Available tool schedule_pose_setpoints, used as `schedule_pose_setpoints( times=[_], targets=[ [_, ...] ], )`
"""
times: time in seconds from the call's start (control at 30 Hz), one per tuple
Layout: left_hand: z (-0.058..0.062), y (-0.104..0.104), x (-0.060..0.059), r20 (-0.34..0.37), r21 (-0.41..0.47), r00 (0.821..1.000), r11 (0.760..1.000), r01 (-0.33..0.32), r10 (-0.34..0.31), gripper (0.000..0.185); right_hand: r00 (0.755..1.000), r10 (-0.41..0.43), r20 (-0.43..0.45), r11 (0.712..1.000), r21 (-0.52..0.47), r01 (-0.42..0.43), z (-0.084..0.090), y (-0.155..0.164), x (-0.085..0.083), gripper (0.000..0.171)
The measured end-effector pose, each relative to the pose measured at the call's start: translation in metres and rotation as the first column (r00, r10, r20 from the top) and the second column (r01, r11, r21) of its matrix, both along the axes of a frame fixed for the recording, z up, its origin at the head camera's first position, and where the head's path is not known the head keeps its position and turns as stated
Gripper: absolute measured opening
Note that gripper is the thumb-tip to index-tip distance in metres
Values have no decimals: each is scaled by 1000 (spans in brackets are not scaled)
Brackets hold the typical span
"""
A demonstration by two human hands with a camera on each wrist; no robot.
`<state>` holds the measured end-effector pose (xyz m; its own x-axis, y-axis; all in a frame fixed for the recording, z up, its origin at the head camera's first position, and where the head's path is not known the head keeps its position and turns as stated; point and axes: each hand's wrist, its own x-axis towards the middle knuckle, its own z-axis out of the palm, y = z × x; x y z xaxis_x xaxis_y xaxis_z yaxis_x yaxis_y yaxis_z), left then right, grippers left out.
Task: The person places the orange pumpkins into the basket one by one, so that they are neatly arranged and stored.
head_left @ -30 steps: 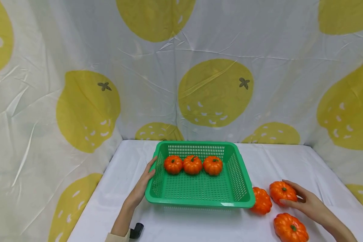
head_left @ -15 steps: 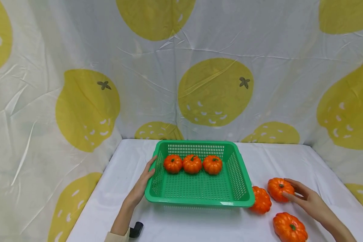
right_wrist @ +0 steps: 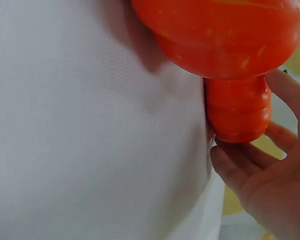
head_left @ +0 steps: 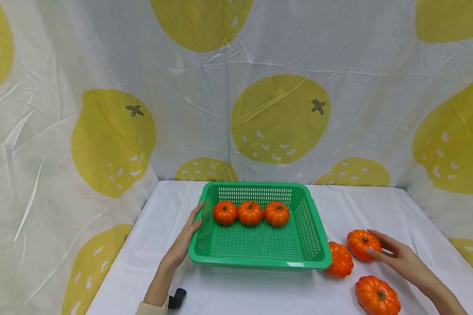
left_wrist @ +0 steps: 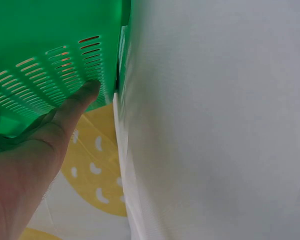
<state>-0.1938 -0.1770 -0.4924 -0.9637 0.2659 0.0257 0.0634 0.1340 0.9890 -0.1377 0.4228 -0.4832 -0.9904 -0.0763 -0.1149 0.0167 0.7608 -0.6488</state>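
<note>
Sitting in green basket (head_left: 256, 264): three pumpkins (head_left: 250, 214); left fingers (left_wrist: 79, 102) against wall.

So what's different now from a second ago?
The pumpkin at the right hand moved slightly left and away from the person, closer to the basket. Nothing else visibly moved: the left hand stayed against the basket, three pumpkins inside.

In the head view, a back wall (head_left: 358, 113) of pale grey-white, creased fabric hangs at 12 o'clock, printed with large yellow lemons (head_left: 280, 124). Similar lemon-patterned sheets form a wrinkled left side wall (head_left: 35, 245) at 9 o'clock and a right side wall (head_left: 469, 214) at 3 o'clock. A flat table (head_left: 260, 299) draped in white cloth fills 6 o'clock. Light leaves shiny streaks on the left side wall.
</note>
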Motion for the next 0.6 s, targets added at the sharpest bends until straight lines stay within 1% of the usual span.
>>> schedule_pose_setpoints(
  times=[0.2,0.33,0.47,0.6],
  targets=[
    [0,0,0,-1,7,1000,1000,4,-4,53,1000,7,28,1000,5,-7,0,-4,-1,78],
    [-1,0,0,-3,5,1000,1000,4,-4,53,999,16,29,1000,7,-16,0,-6,-4,78],
    [-1,0,0,-4,6,1000,1000,5,-5,52,999,41,1,999,-1,-41,4,-6,-6,74],
    [-1,0,0,3,7,1000,1000,3,-3,52,998,49,-43,998,-23,-50,13,-4,-8,73]
  ],
)
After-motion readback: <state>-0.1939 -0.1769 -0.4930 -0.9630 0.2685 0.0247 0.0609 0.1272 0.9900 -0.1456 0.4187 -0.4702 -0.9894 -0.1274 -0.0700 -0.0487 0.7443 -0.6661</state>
